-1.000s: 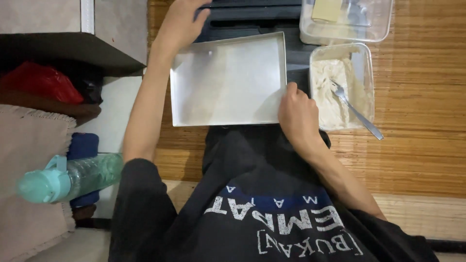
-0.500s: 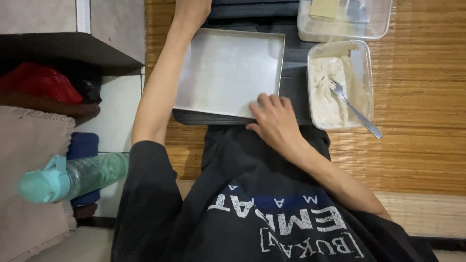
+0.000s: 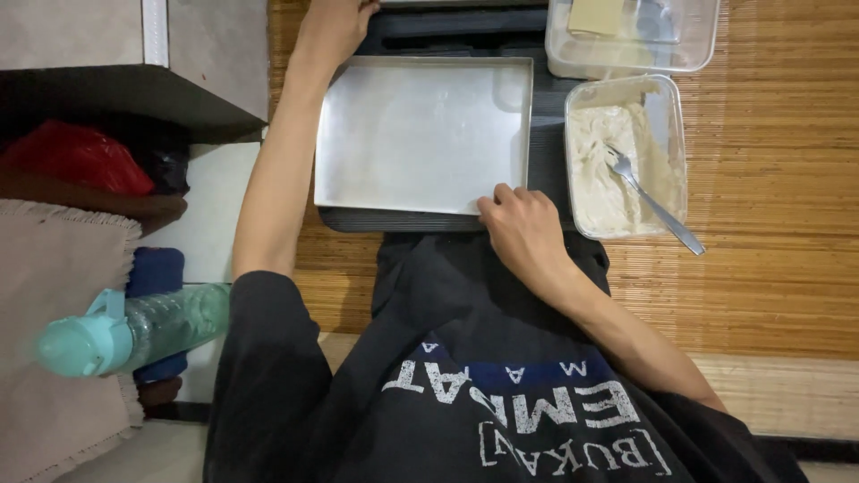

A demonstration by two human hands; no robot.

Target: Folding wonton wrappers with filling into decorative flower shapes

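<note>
A shallow rectangular metal tray (image 3: 420,134) lies flat on a black ridged base (image 3: 447,25) on the woven mat. My right hand (image 3: 523,231) is at the tray's near right edge, fingers curled onto its rim. My left hand (image 3: 329,27) reaches past the tray's far left corner onto the black base. Its fingers are cut off by the frame's top edge, so its hold is unclear. The tray is bare inside.
Right of the tray stands a clear plastic container (image 3: 667,107) of pale batter with a fork (image 3: 653,201) in it. Behind it, another clear container (image 3: 680,40) holds a yellowish block. A teal-capped bottle (image 3: 125,335) lies at left, beside a dark shelf (image 3: 134,89).
The tray, tilted before, now lies flat and square on the black base. My right hand slid from its right near corner along the near edge. My left hand stayed at the far left.
</note>
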